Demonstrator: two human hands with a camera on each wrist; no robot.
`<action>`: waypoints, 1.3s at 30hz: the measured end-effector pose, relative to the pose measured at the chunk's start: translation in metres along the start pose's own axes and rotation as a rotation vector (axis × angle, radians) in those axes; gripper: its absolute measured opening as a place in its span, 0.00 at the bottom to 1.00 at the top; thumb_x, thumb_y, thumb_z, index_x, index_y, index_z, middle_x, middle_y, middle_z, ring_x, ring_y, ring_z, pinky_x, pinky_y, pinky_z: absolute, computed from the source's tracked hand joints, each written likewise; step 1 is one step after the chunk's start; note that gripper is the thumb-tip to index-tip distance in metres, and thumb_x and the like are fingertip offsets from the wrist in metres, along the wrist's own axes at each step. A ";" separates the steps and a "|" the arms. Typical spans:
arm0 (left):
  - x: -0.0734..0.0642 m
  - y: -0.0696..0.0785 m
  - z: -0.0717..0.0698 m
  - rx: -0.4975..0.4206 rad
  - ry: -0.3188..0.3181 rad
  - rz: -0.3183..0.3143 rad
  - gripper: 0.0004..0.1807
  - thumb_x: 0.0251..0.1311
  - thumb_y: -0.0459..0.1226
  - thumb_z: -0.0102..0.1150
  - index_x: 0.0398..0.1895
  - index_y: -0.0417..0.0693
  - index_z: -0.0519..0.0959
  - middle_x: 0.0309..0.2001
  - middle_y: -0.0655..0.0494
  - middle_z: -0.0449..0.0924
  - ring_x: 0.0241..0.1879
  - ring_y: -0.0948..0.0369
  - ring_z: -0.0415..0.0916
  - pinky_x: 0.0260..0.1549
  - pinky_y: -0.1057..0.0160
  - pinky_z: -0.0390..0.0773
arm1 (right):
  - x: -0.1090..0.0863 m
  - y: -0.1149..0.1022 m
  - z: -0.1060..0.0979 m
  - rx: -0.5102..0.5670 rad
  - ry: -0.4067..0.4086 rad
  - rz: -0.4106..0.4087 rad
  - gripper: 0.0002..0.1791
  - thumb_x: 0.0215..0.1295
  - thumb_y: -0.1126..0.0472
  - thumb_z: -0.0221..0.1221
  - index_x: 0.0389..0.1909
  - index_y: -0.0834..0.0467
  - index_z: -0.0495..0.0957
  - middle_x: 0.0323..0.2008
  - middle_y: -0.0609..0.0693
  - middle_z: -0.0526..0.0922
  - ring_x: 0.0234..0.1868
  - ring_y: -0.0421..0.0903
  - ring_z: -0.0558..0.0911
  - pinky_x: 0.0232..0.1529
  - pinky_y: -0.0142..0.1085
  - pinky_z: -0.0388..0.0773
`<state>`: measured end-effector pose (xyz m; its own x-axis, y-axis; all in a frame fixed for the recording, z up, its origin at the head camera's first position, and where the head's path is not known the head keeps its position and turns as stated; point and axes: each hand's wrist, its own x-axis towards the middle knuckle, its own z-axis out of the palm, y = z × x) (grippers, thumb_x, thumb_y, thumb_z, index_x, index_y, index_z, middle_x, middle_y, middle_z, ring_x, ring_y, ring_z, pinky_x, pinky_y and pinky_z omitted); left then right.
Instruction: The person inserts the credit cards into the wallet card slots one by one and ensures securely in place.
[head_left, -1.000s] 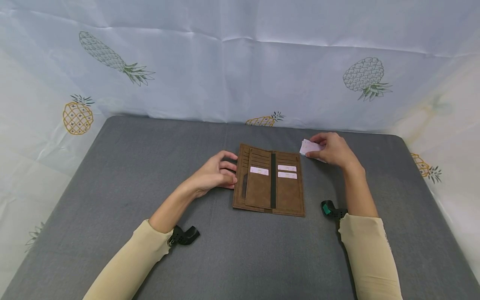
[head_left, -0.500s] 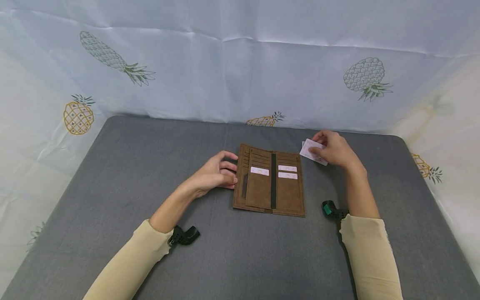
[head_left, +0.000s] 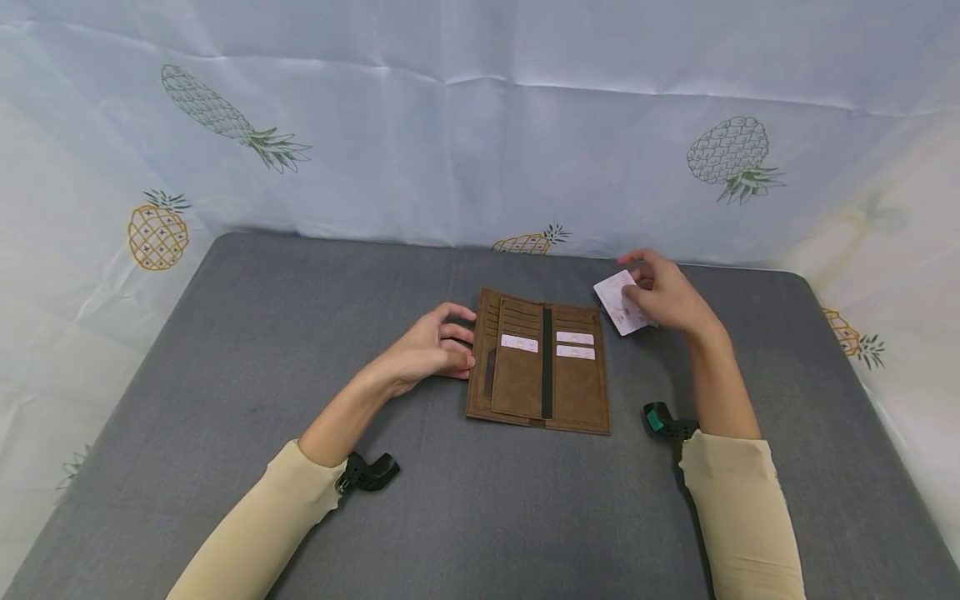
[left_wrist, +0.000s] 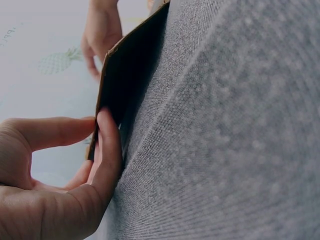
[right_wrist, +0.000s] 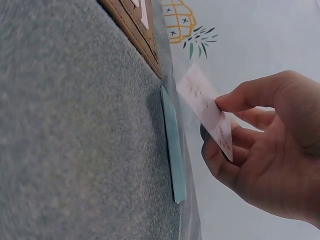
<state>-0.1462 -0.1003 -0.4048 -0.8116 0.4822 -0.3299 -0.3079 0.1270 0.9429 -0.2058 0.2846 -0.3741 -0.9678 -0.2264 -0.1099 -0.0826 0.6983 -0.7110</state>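
A brown long wallet (head_left: 576,392) lies spread open on the table, with pale pink cards peeking from its slots: one card (head_left: 519,343) on the left panel, two on the right. My left hand (head_left: 431,350) pinches the wallet's left edge; in the left wrist view the thumb (left_wrist: 65,132) is on one side and fingers reach under the raised edge. My right hand (head_left: 671,296) pinches a pale pink card (right_wrist: 205,102) between thumb and fingers, beyond the wallet's upper right corner. Below it, a pale bluish card stack (right_wrist: 173,145) lies flat on the cloth.
Grey cloth covers the table (head_left: 337,283). A white curtain (head_left: 480,150) printed with pineapples hangs along the back edge and both sides. Black wrist devices (head_left: 371,472) sit at both sleeve cuffs.
My right hand has drawn a card off the stack, lifted it and turned it more upright. The left hand and the wallet have stayed in place.
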 end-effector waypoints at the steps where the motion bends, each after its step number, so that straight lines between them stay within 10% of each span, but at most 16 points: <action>1: 0.000 0.000 0.000 -0.001 0.000 -0.001 0.40 0.65 0.18 0.60 0.78 0.43 0.60 0.59 0.41 0.74 0.43 0.59 0.84 0.45 0.56 0.92 | 0.000 -0.001 0.001 0.013 -0.004 0.000 0.27 0.79 0.69 0.53 0.75 0.67 0.65 0.45 0.61 0.78 0.27 0.37 0.72 0.29 0.33 0.72; 18: 0.001 0.000 0.000 -0.001 -0.005 0.004 0.40 0.65 0.18 0.61 0.78 0.43 0.60 0.59 0.41 0.74 0.43 0.60 0.85 0.45 0.56 0.92 | 0.003 -0.011 0.011 0.047 -0.056 -0.044 0.27 0.78 0.69 0.52 0.76 0.67 0.68 0.67 0.69 0.74 0.60 0.61 0.79 0.47 0.30 0.77; 33: 0.001 0.001 0.000 0.009 0.005 -0.002 0.41 0.65 0.18 0.62 0.78 0.43 0.60 0.61 0.40 0.74 0.44 0.60 0.84 0.44 0.57 0.93 | 0.009 -0.023 0.027 0.091 0.001 -0.084 0.22 0.75 0.71 0.54 0.68 0.68 0.76 0.71 0.68 0.76 0.78 0.67 0.71 0.71 0.62 0.75; 39: 0.001 0.001 0.000 0.017 0.006 -0.004 0.41 0.65 0.19 0.62 0.79 0.44 0.60 0.62 0.39 0.74 0.44 0.59 0.85 0.45 0.57 0.93 | 0.010 -0.031 0.036 0.114 0.010 -0.077 0.22 0.77 0.71 0.54 0.70 0.66 0.74 0.67 0.68 0.76 0.68 0.64 0.79 0.59 0.46 0.81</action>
<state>-0.1471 -0.0999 -0.4043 -0.8131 0.4768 -0.3340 -0.3027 0.1438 0.9422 -0.2043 0.2360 -0.3779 -0.9619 -0.2696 -0.0455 -0.1300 0.5972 -0.7915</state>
